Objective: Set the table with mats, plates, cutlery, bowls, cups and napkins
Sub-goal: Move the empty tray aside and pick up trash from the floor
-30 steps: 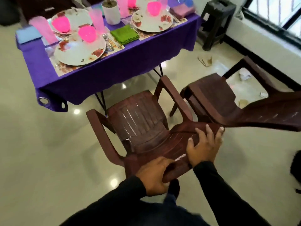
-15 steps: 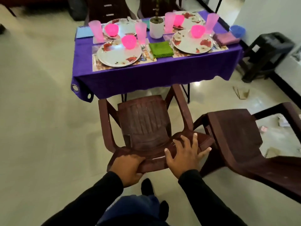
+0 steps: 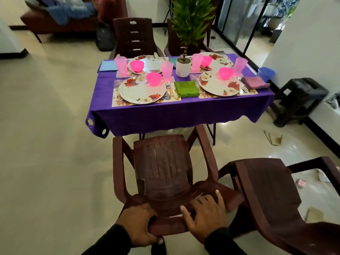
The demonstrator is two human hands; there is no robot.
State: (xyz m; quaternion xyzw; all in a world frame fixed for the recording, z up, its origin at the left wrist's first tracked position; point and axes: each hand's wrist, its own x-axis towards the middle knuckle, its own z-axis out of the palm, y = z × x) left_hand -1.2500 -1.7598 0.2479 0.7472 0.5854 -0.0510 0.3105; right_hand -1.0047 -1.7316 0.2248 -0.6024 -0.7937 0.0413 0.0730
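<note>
Set worktop [image 3: 184,115] under a purple cloth, viewed from the near side. Four floral plates lie on printed mats: near-left plate [image 3: 142,91], near-right plate [image 3: 219,83], and two more behind them. A pink bowl [image 3: 153,79] sits on the far rim of the near-left plate; another pink bowl [image 3: 225,73] sits on the near-right plate. Translucent pink cups stand beside the plates, one [image 3: 167,71] just right of the near-left bowl. A folded green napkin [image 3: 186,88] lies between the two near plates, a purple napkin [image 3: 255,83] at the right edge, a blue napkin [image 3: 108,65] at the far-left corner. Cutlery [image 3: 168,89] lies between near-left plate and green napkin. A potted plant [image 3: 183,66] stands at centre.

A brown plastic chair [image 3: 161,168] faces the worktop's near edge. The left hand [image 3: 138,225] grips its top rail, fingers curled round the edge; the right hand [image 3: 205,212] rests flat on it, fingers spread. A second brown chair [image 3: 272,199] stands just to the right.
</note>
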